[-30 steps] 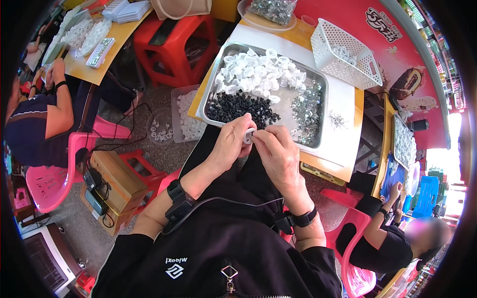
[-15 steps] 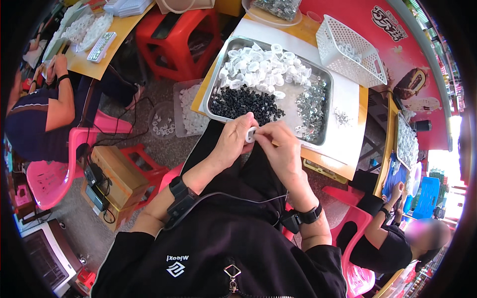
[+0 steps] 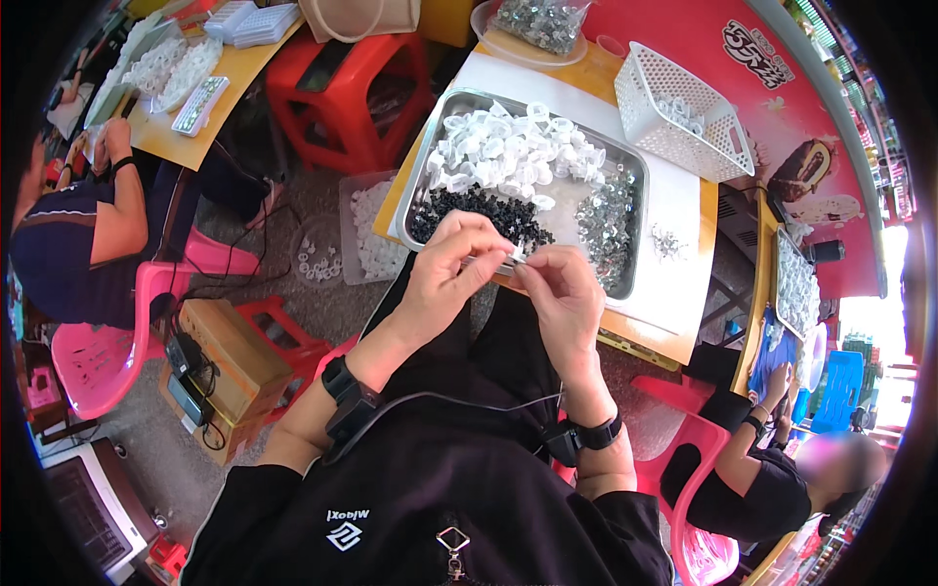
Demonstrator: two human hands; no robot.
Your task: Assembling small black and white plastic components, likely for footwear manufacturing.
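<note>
My left hand [image 3: 454, 269] and my right hand [image 3: 565, 288] meet above the near edge of a metal tray [image 3: 561, 223]. Between their fingertips is a small white plastic part [image 3: 516, 255], mostly covered by fingers. The left thumb and fingers pinch it from one side, the right thumb and forefinger from the other. In the tray lie a heap of translucent white plastic pieces [image 3: 518, 146] at the back, a pile of small black pieces [image 3: 489, 210] by my left hand, and shiny clear or metallic pieces [image 3: 608, 220] on the right.
A white perforated basket [image 3: 674, 117] stands beyond the tray on the right, and a few small shiny bits [image 3: 667, 242] lie on the white sheet. A bin of white pieces [image 3: 374, 230] sits on the floor at left, near a red stool [image 3: 342, 98]. Co-workers sit on both sides.
The white part has been turned and is now more hidden by my fingers. My left hand has opened up its grip into a fingertip pinch, and my right hand has shifted slightly right.
</note>
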